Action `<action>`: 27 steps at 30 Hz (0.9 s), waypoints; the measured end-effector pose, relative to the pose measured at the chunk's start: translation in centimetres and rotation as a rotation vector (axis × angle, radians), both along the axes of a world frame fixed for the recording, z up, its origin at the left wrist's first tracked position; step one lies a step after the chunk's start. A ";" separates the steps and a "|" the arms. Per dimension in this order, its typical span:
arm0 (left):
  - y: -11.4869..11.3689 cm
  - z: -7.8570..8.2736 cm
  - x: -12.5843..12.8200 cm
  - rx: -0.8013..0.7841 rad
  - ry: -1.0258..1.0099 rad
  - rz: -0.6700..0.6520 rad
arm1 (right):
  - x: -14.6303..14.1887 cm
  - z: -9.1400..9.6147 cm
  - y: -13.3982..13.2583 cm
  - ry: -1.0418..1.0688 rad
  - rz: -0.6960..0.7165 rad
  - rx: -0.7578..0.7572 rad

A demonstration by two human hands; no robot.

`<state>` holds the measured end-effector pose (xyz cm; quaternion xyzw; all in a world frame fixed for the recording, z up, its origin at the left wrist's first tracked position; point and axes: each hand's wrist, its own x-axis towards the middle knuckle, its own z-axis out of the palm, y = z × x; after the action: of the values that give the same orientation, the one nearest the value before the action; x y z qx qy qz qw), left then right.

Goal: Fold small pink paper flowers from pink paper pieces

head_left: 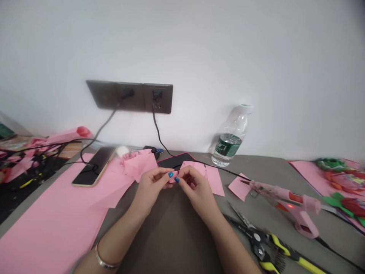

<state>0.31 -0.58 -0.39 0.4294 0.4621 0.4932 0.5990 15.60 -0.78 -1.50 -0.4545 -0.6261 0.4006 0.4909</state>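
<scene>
Well, we find our left hand (151,188) and right hand (196,186) drawn together over the grey bench (173,232), fingers curled, pinching a small piece of pink paper (173,177) between them at the centre of our view. Neither hand has let go, and the fingertips hide most of the paper, so we cannot tell its exact shape. Just behind, around 12 o'clock, lie loose cut pink paper pieces (213,180), and a small pink square (239,186) sits toward 2 o'clock. A large pink paper sheet (48,224) spreads out at 9 o'clock, with plenty seemingly left uncut. At 3 o'clock a pink hot glue gun (288,203) lies on its side, and yellow-handled snips (256,239) lie at 4 o'clock. Further out at 2 o'clock, red paper flowers (342,180) with green leaves look finished, while the piece in our fingers looks unfinished.
</scene>
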 end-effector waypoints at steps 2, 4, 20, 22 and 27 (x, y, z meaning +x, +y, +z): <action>-0.1 0.0 0.0 -0.011 -0.016 -0.016 | -0.1 0.0 -0.1 0.007 0.001 0.003; -0.1 0.0 0.0 -0.007 -0.022 -0.030 | -0.2 0.0 -0.2 0.022 -0.006 0.005; -0.2 -0.1 0.2 0.002 -0.002 -0.049 | -0.6 0.0 -0.2 0.074 -0.106 0.010; -0.2 -0.1 0.1 0.008 -0.007 -0.062 | -0.5 0.1 -0.2 0.055 -0.114 0.004; -0.1 0.0 0.1 0.034 -0.020 -0.078 | -0.4 0.2 -0.2 0.055 -0.140 0.005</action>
<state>0.39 -0.67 -0.44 0.4524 0.4304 0.4816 0.6150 15.19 -0.99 -1.33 -0.4848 -0.5801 0.3759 0.5358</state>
